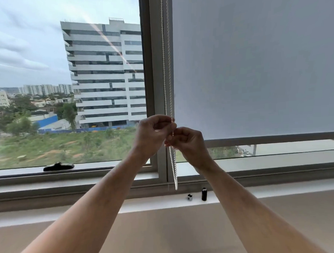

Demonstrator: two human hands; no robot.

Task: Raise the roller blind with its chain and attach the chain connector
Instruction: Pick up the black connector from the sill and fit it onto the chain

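Observation:
A grey roller blind (255, 66) covers most of the right window pane; its bottom bar (276, 138) hangs a little above the sill. A white beaded chain (164, 69) drops along the window post and ends in a loop (175, 175) below my hands. My left hand (153, 132) pinches the chain at about bead level with its fingertips. My right hand (189, 142) pinches the chain just below it, the two hands touching. Whether a connector sits between my fingers is hidden.
A grey window post (158, 88) runs between the panes. On the white sill stand a small black bottle (204, 194) and a small silver-black piece (189, 197). A black window handle (58, 166) lies on the left frame. Buildings and grass show outside.

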